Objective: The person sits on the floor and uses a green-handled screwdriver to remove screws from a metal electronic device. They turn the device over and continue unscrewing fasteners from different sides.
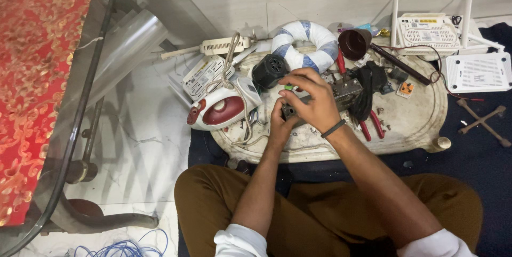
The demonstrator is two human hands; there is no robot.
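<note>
Gripping a grey metal box-shaped unit (341, 94) at the middle of the oval tray (416, 123), the person is working both hands at its near-left end. Long axis of the unit is running left-to-right, tilted slightly up toward the right. The right hand (312, 99) is lying over the top of that end, fingers curled down and pinching a small green part (288, 87) (exact shape too small to tell). The left hand (280, 121) is coming in from below, closed against the unit's underside, touching the right hand; both are equally near, with the right one on top.

Materials: the unit is looking like dull sheet metal with hard edges; the tray is pale, worn and mottled. Black cables (368, 89) are draping over the unit's right end, red-handled pliers (370, 123) lying just beside. A red-and-white clothes iron (218, 108) is sitting left of the hands, glossy plastic. A white-and-blue wrapped ring (308, 43) is lying behind, and white routers (426, 30) are resting far right on the floor.
</note>
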